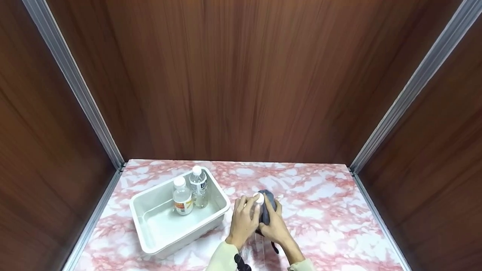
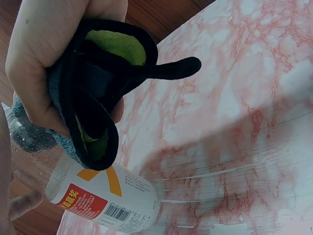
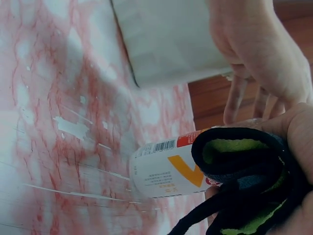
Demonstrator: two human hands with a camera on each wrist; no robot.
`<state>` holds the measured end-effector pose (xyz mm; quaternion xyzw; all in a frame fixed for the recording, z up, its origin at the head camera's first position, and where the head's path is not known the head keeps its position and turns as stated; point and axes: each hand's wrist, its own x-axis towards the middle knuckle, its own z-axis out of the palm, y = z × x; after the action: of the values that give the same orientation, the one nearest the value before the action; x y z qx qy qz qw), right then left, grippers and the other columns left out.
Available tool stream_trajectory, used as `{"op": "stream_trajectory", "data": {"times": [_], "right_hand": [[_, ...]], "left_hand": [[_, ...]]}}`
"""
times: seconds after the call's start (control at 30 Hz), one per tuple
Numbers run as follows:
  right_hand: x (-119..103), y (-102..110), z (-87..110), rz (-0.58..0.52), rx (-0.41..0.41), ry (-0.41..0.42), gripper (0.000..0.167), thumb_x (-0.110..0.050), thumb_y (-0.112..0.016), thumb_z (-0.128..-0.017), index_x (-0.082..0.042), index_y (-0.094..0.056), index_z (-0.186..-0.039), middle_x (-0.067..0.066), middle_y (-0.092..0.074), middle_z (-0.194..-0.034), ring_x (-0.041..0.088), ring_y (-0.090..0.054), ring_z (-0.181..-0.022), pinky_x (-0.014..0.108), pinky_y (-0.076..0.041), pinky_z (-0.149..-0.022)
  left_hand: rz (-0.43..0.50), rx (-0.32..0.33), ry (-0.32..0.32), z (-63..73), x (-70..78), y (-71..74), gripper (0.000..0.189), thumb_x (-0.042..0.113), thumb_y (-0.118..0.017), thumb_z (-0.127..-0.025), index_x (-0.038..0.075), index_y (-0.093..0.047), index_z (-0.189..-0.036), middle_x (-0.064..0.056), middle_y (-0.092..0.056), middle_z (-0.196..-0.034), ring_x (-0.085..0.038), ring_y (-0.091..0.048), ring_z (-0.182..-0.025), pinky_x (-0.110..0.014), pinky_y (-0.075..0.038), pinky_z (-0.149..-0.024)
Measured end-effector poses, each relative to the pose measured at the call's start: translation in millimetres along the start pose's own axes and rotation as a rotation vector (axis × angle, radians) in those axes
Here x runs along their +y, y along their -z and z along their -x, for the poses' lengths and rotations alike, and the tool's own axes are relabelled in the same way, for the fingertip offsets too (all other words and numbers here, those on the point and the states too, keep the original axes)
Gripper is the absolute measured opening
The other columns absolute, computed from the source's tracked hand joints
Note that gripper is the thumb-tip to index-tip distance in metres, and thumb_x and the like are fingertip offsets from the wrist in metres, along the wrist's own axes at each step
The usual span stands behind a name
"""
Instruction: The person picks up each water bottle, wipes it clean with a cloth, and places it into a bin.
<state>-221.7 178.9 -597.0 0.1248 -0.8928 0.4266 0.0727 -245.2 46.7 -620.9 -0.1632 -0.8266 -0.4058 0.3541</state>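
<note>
A bottle [image 2: 122, 196] with a white label, a yellow mark and a white cap [image 1: 259, 198] stands on the table. My left hand [image 1: 244, 221] holds it by its upper part, fingers beside the cap. My right hand [image 1: 276, 227] grips a bunched grey-blue cloth [image 1: 266, 215] against the bottle's upper side. Black edging, a green inner face and a hanging black loop [image 2: 176, 68] show on the cloth in the left wrist view. In the right wrist view the folded cloth [image 3: 244, 144] covers part of the bottle's shoulder.
To the left is a white plastic bin [image 1: 150, 246], with two white-capped bottles, one labelled orange [image 1: 183, 203] and one clear [image 1: 199, 190], standing inside. The table [image 1: 324, 226] has a red-and-white marbled cover with scuffed streaks. Brown wood panels [image 1: 241, 82] enclose its back and sides.
</note>
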Motion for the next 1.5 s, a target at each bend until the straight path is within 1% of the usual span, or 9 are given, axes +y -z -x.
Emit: {"op": "stream_trajectory", "data": {"times": [0.27,0.47,0.7,0.9,1.03,1.17,1.33,1.5], "right_hand": [[1,-2,0.6,0.013,-0.008,-0.005,0.100,0.006,-0.065,-0.068,0.000,-0.026,-0.159,0.050,-0.014,-0.149,0.061,-0.051,-0.123,0.052,-0.056,-0.085],[3,-3,-0.3,0.018,-0.001,-0.011,0.100,0.005,-0.065,-0.067,0.001,-0.025,-0.158,0.051,-0.015,-0.148,0.061,-0.051,-0.122,0.056,-0.055,-0.089],[5,-3,-1.6,-0.010,-0.010,-0.032,0.102,0.004,-0.065,-0.067,-0.001,-0.022,-0.159,0.050,-0.015,-0.149,0.059,-0.053,-0.120,0.057,-0.054,-0.091],[8,-5,-0.6,-0.027,0.000,-0.053,0.100,0.003,-0.066,-0.068,-0.001,-0.025,-0.159,0.048,-0.019,-0.148,0.059,-0.048,-0.125,0.058,-0.051,-0.096],[10,-6,-0.1,-0.016,-0.001,-0.060,0.101,0.003,-0.066,-0.067,0.000,-0.025,-0.158,0.048,-0.021,-0.147,0.057,-0.052,-0.122,0.058,-0.052,-0.095],[11,-7,0.3,-0.014,-0.010,-0.077,0.101,0.003,-0.067,-0.066,-0.003,-0.025,-0.159,0.047,-0.024,-0.147,0.054,-0.053,-0.120,0.056,-0.051,-0.095],[14,-10,1.4,-0.026,-0.019,-0.092,0.102,0.004,-0.068,-0.067,-0.004,-0.026,-0.159,0.045,-0.027,-0.145,0.051,-0.053,-0.120,0.055,-0.051,-0.096],[17,-12,2.4,-0.025,-0.031,-0.094,0.102,0.004,-0.068,-0.067,-0.004,-0.026,-0.159,0.046,-0.027,-0.144,0.051,-0.054,-0.119,0.056,-0.051,-0.095]], "left_hand": [[0.004,0.013,-0.005,1.0,-1.1,-1.1,0.033,0.014,-0.065,-0.094,0.013,-0.070,-0.126,-0.003,-0.060,-0.096,-0.018,-0.053,-0.090,-0.033,-0.050,-0.079],[0.006,0.007,-0.006,0.2,-1.4,-1.0,0.033,0.014,-0.065,-0.094,0.014,-0.070,-0.127,-0.003,-0.060,-0.097,-0.018,-0.054,-0.092,-0.034,-0.051,-0.080],[0.003,0.003,-0.003,-1.0,-2.3,-2.2,0.034,0.014,-0.066,-0.092,0.014,-0.070,-0.126,-0.003,-0.060,-0.098,-0.019,-0.054,-0.093,-0.034,-0.050,-0.082],[-0.007,0.012,-0.009,-0.9,-2.9,-2.9,0.036,0.013,-0.066,-0.092,0.015,-0.070,-0.127,-0.002,-0.061,-0.099,-0.018,-0.054,-0.091,-0.033,-0.049,-0.080],[-0.006,0.015,-0.012,-0.2,-3.2,-2.9,0.037,0.013,-0.067,-0.090,0.015,-0.069,-0.127,-0.002,-0.061,-0.098,-0.018,-0.055,-0.093,-0.034,-0.051,-0.081],[-0.009,0.005,-0.010,0.7,-3.8,-2.6,0.038,0.015,-0.069,-0.090,0.015,-0.069,-0.128,-0.001,-0.061,-0.098,-0.018,-0.055,-0.095,-0.033,-0.051,-0.083],[-0.015,-0.003,-0.012,1.4,-4.7,-1.5,0.042,0.015,-0.073,-0.086,0.016,-0.069,-0.128,-0.002,-0.061,-0.099,-0.018,-0.056,-0.097,-0.033,-0.050,-0.085],[-0.001,-0.005,-0.016,1.9,-5.2,-0.4,0.048,0.013,-0.076,-0.082,0.017,-0.068,-0.129,-0.002,-0.061,-0.100,-0.019,-0.056,-0.098,-0.035,-0.051,-0.085]]}}
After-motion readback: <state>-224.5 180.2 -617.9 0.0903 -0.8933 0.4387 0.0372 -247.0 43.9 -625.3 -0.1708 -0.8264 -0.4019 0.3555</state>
